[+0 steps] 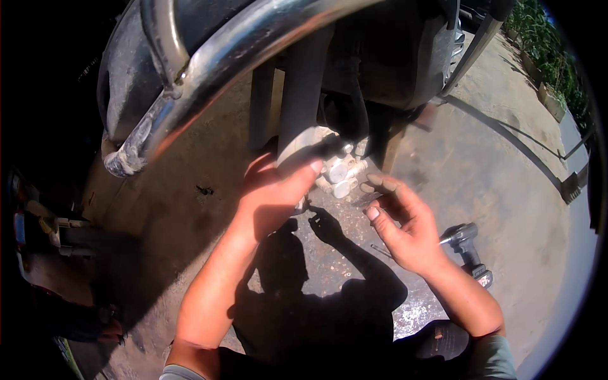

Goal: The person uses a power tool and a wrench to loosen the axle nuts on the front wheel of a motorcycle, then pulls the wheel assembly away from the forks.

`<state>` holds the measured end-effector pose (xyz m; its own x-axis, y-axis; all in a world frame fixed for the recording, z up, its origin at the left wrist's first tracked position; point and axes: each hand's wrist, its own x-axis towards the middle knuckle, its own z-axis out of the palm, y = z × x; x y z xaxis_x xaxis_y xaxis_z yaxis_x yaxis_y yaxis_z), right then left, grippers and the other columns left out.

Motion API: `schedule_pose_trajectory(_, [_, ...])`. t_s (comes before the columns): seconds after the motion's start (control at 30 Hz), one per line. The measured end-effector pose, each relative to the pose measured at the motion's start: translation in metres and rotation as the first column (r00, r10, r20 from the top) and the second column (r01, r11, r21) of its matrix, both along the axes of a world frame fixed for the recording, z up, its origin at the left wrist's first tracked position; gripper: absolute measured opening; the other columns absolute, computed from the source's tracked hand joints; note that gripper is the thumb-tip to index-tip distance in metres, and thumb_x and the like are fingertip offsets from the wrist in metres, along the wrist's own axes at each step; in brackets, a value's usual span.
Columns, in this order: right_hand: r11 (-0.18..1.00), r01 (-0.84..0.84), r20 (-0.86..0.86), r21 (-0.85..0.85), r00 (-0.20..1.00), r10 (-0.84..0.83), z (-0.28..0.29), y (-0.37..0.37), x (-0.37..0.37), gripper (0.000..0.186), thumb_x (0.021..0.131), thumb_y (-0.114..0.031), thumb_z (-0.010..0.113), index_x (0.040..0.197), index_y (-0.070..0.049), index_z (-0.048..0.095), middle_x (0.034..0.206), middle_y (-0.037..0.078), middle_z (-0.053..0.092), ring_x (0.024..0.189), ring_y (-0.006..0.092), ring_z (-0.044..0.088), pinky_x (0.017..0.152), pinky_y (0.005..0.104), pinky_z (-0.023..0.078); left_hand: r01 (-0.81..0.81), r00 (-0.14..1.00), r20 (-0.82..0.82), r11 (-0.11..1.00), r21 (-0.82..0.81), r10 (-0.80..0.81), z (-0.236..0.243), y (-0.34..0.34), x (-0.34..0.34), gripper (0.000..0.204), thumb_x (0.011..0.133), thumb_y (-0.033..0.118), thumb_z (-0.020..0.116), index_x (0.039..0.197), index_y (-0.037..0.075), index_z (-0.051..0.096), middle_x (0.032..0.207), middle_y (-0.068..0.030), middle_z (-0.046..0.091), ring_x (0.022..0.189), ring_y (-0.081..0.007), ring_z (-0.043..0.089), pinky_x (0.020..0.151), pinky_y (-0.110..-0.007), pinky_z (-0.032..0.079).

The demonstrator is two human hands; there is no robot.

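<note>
My left hand (275, 190) wraps round a pale, rounded metal part (297, 142) at the lower end of a dark upright post (301, 76), thumb uppermost and some fingers hidden behind. Beside it sits a cluster of dusty metal fittings (342, 174) with round caps, below a dark hose (358, 101). My right hand (399, 225) hangs just right of these fittings, fingers loosely curved and apart, the fingertips partly in shade. A black cordless power tool (468, 250) lies on the ground beyond my right wrist.
A curved metal tube (221, 63) crosses overhead at upper left, before a dark body (126, 69). A slanted leg (472, 50) stands at upper right. Concrete ground (494, 164) carries my shadow. Plants (532, 31) line the right edge; unclear dark objects (69, 266) sit at far left.
</note>
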<state>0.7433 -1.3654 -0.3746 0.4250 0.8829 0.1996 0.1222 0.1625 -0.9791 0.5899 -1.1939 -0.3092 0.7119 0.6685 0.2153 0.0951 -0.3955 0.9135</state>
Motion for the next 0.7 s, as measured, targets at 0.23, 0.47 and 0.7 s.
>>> schedule_pose_trajectory(0.23, [0.998, 0.061, 0.056, 0.020, 0.996, -0.062, 0.012, 0.007, -0.010, 0.049, 0.099, -0.005, 0.064, 0.144, -0.002, 0.047, 0.124, 0.005, 0.062, 0.100, 0.0105, 0.059, 0.089, 0.0263, 0.050, 0.113, 0.990, 0.073, 0.992, 0.046, -0.117, -0.008, 0.004, -0.008, 0.034, 0.099, 0.021, 0.059, 0.128, 0.006, 0.067, 0.114, -0.0105, 0.073, 0.106, -0.0213, 0.067, 0.095, -0.034, 0.050])
schedule_pose_trajectory(0.47, [0.993, 0.115, 0.178, 0.035, 0.977, -0.120, 0.013, -0.001, -0.011, 0.050, 0.095, -0.007, 0.066, 0.142, 0.001, 0.050, 0.116, 0.009, 0.065, 0.093, 0.0107, 0.064, 0.080, 0.0266, 0.054, 0.054, 0.999, 0.003, 0.999, -0.006, -0.054, -0.017, 0.008, -0.014, 0.028, 0.092, 0.016, 0.066, 0.115, 0.002, 0.071, 0.101, -0.0106, 0.074, 0.091, -0.0223, 0.070, 0.084, -0.035, 0.053])
schedule_pose_trajectory(0.7, [0.969, 0.218, 0.249, -0.117, 0.951, -0.184, 0.036, -0.061, 0.016, 0.046, 0.097, -0.010, 0.065, 0.141, -0.003, 0.052, 0.114, 0.006, 0.068, 0.080, 0.0072, 0.060, 0.073, 0.0254, 0.052, -0.001, 0.998, 0.060, 0.999, 0.045, -0.002, -0.032, 0.014, -0.010, 0.028, 0.086, 0.011, 0.068, 0.112, -0.001, 0.068, 0.096, -0.0046, 0.071, 0.082, -0.0129, 0.064, 0.074, -0.030, 0.052])
